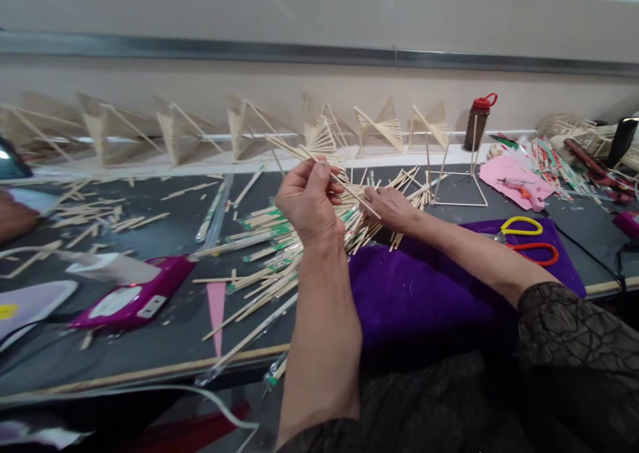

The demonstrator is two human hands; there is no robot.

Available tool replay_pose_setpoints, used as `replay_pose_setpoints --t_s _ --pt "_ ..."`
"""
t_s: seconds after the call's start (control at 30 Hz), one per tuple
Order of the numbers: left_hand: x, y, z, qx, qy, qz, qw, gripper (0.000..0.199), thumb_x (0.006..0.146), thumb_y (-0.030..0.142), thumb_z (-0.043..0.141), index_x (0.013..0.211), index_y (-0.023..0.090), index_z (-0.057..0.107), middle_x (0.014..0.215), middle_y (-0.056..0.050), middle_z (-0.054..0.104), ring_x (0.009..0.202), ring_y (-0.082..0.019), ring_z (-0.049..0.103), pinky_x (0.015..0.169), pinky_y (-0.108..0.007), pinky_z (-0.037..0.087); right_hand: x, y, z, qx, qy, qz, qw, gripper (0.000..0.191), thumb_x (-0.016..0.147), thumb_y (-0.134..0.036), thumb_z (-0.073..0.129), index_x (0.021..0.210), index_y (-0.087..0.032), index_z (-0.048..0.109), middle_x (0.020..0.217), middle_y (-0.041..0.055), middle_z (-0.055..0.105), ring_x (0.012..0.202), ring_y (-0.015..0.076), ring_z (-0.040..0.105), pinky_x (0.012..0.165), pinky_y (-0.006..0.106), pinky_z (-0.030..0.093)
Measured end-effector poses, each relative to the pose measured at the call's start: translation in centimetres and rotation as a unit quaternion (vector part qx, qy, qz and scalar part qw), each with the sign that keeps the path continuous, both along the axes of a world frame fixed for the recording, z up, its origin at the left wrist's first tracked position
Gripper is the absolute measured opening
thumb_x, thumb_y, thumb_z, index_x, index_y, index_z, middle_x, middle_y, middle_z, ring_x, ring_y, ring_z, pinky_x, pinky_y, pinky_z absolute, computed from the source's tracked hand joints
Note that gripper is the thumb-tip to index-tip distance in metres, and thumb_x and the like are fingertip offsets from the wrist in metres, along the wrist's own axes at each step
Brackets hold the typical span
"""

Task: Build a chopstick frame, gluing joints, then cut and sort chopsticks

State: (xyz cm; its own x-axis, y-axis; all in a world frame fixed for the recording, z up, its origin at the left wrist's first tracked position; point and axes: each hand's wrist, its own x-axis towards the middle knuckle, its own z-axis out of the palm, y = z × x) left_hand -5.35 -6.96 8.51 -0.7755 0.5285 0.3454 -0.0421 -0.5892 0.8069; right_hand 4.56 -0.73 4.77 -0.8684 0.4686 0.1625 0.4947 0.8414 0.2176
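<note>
Raised in front of me, my left hand (pixel 313 197) pinches a few thin wooden chopsticks (pixel 288 148) between thumb and fingers. They slant from upper left to lower right. My right hand (pixel 392 208) rests low on the heap of chopsticks (pixel 272 243), its fingers curled down around some of them. Part of those fingers is hidden by the pile and the held sticks. Many chopsticks in the heap are in clear wrappers with green print. Beneath my right forearm lies a purple cloth (pixel 409 293).
Twisted stick frames (pixel 377 130) line the wall. An open stick frame (pixel 459 203) stands right, near a brown bottle (pixel 476 127), pink glue gun (pixel 522 185) and scissors (pixel 529 240). Left are a magenta device (pixel 134 293), loose short sticks (pixel 94 213) and another person's hand (pixel 17 217).
</note>
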Motion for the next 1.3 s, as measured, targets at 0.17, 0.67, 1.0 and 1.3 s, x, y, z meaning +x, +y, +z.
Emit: replay_pose_setpoints --t_s 0.17,0.67,1.0,1.3 --pt "0.7 -0.3 0.7 -0.010 -0.013 -0.008 1.000 0.003 0.074 0.012 0.066 0.077 0.012 0.065 0.061 0.002 0.064 0.039 -0.004 0.048 0.032 -0.017 0.026 3.4 -1.0 1.2 -0.016 0.032 -0.080 0.996 0.040 0.099 -0.007 0.026 0.123 -0.008 0.058 0.122 0.0175 0.062 0.103 0.0229 0.060 0.080 0.032 0.047" --pt "1.2 -0.4 0.9 -0.022 -0.004 0.010 1.000 0.009 0.064 0.016 0.066 0.072 0.013 0.064 0.058 0.003 0.065 0.036 -0.005 0.047 0.031 -0.016 0.025 2.5 1.9 -1.1 -0.087 0.005 -0.097 0.991 0.036 0.099 -0.015 0.038 0.121 -0.012 0.065 0.120 0.0177 0.065 0.110 0.0260 0.066 0.087 0.036 0.055" --pt "1.0 -0.3 0.7 -0.022 -0.004 -0.005 1.000 0.003 0.071 0.013 0.067 0.073 0.014 0.065 0.059 0.002 0.064 0.037 -0.006 0.048 0.032 -0.017 0.024 2.8 1.3 -2.0 -0.070 0.033 -0.007 0.997 0.032 0.101 -0.012 0.035 0.123 -0.010 0.058 0.125 0.0142 0.060 0.109 0.0212 0.059 0.090 0.032 0.048" --pt "0.5 -0.1 0.1 -0.013 0.011 -0.010 1.000 0.004 0.071 0.016 0.069 0.074 0.015 0.066 0.061 0.001 0.065 0.040 -0.005 0.049 0.033 -0.017 0.025 3.6 0.3 -1.0 -0.031 0.035 -0.053 0.997 0.035 0.099 -0.011 0.033 0.119 -0.011 0.062 0.118 0.0154 0.066 0.108 0.0240 0.062 0.087 0.035 0.048"
